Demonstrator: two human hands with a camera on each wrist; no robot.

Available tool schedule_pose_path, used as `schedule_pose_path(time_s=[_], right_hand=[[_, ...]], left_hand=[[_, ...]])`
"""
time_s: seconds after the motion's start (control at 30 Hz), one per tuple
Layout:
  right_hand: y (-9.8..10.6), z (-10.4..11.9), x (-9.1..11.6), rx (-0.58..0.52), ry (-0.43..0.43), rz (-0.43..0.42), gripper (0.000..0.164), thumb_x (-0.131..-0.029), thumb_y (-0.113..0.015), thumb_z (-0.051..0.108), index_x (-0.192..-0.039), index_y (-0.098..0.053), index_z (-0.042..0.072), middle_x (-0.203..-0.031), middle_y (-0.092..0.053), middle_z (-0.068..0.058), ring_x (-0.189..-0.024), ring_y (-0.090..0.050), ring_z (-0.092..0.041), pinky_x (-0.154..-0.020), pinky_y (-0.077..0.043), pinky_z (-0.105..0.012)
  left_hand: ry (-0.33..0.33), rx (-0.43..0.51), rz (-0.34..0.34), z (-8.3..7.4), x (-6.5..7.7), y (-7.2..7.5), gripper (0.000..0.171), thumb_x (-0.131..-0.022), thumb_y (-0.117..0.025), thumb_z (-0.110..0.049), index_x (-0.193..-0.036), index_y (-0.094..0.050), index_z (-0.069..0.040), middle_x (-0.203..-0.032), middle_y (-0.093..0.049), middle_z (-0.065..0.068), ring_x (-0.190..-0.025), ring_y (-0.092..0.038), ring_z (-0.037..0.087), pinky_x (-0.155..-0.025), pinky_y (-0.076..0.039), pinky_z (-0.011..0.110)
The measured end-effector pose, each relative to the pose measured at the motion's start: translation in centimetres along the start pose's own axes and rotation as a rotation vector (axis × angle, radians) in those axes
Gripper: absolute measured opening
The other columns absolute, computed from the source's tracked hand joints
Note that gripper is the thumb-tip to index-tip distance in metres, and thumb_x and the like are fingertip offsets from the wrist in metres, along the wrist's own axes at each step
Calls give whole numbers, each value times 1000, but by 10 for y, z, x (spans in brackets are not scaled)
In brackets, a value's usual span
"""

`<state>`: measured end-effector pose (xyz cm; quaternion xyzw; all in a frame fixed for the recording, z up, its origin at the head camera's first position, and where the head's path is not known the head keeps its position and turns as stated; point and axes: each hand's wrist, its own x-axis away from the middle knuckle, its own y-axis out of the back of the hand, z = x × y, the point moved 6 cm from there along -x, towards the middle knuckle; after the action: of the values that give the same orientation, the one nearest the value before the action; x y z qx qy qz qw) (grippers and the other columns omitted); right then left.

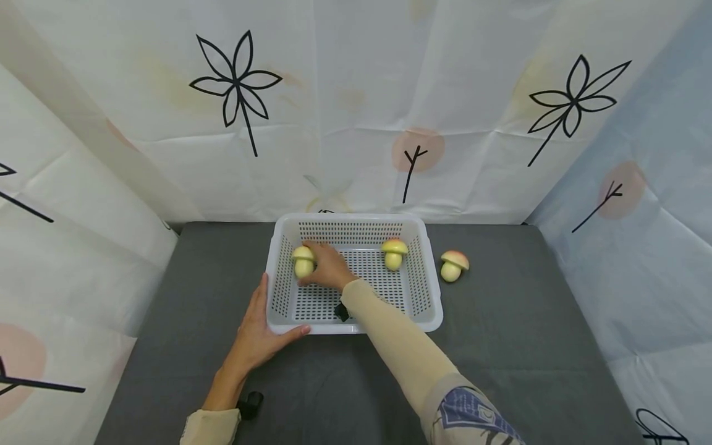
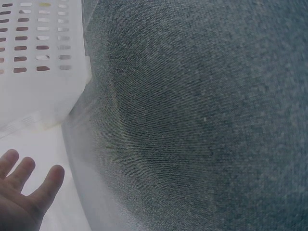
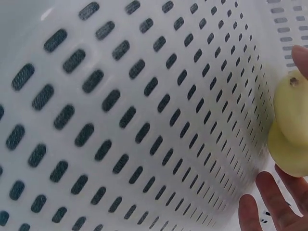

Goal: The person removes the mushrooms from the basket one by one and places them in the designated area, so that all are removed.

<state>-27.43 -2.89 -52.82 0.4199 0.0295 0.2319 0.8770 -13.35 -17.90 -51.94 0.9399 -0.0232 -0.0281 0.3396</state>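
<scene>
My right hand (image 1: 329,267) reaches into the white perforated basket (image 1: 356,329) and pinches a yellow-green toy mushroom (image 1: 303,262) near its left wall. In the right wrist view the mushroom (image 3: 291,120) lies between the thumb (image 3: 302,60) and the fingers (image 3: 274,197), some of them spread apart. Inside the basket's right half stands another toy mushroom (image 1: 394,254) with a reddish cap top. Straight fingers spread along the left side, my left hand (image 1: 258,334) rests at the basket's front left corner, thumb by the front rim.
One more toy mushroom (image 1: 453,266), with a red-tinted cap, lies on the dark grey cloth (image 1: 528,346) just right of the basket. White curtains (image 1: 356,111) printed with leaves and twigs hang behind and at both sides. A small black device (image 1: 250,405) sits by the left wrist.
</scene>
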Motion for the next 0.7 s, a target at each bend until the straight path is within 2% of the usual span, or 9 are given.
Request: schedule_pose_path(time_s=[0.17,0.43,0.7], right_hand=[[-1,2,0,29,-15,8,94,-76,-92,33,-154,-42,21,-132,-58,-4,-115,-54,-22,-100,-42,-45],[-1,2,1,47,-16,13,92,-75,-92,34,-152,-45,21,-128,-60,-3,-112,-55,-20,-97,-44,-42],[12,10,7,7,38,10,93,-73,-94,33,-151,-46,14,-133,-60,-4,-115,-56,-21,-95,-46,-39]], left_hand=[[-3,7,0,0,1,0,133,-73,-89,-50,-164,4,-22,-164,-18,20,-138,-36,45,-102,-32,71],[-2,7,0,1,0,0,134,-73,-90,-50,-164,4,-22,-164,-18,20,-140,-34,45,-103,-31,71],[-2,-3,-5,2,0,0,134,-73,-89,-52,-164,4,-22,-165,-18,19,-140,-34,45,-103,-31,71]])
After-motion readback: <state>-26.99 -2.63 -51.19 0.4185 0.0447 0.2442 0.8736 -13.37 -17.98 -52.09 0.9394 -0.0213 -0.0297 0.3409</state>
